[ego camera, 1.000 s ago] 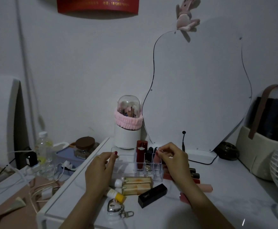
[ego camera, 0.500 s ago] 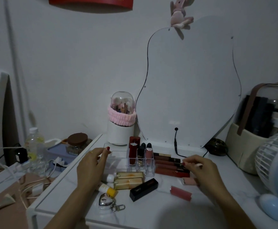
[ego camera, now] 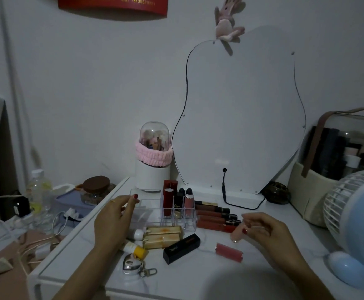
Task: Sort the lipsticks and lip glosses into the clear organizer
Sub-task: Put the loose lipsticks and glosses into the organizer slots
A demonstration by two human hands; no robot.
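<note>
A clear acrylic compartmented organizer (ego camera: pixel 177 219) is positioned on the white marble-patterned tabletop (ego camera: pixel 198 276), in front of the curved frameless mirror (ego camera: pixel 241 118). Three upright items are held in its rear row: a dark red lipstick tube (ego camera: pixel 169 200), a black lipstick (ego camera: pixel 178 202) and a pale pink lip gloss with a black cap (ego camera: pixel 189 202). The left hand (ego camera: pixel 114 221) is rested at the organizer's left side, fingers loosely spread and nothing gripped. A pale pink translucent lip gloss tube (ego camera: pixel 236 233) is pinched between the thumb and fingers of the right hand (ego camera: pixel 267 237), just above the tabletop and right of the organizer. A row of brown-red lip gloss tubes (ego camera: pixel 215 217) is laid flat just beside the organizer's right wall. A black rectangular lipstick case (ego camera: pixel 182 249) and a short pink gloss tube (ego camera: pixel 229 252) are located nearer the front edge, apart from each other.
</note>
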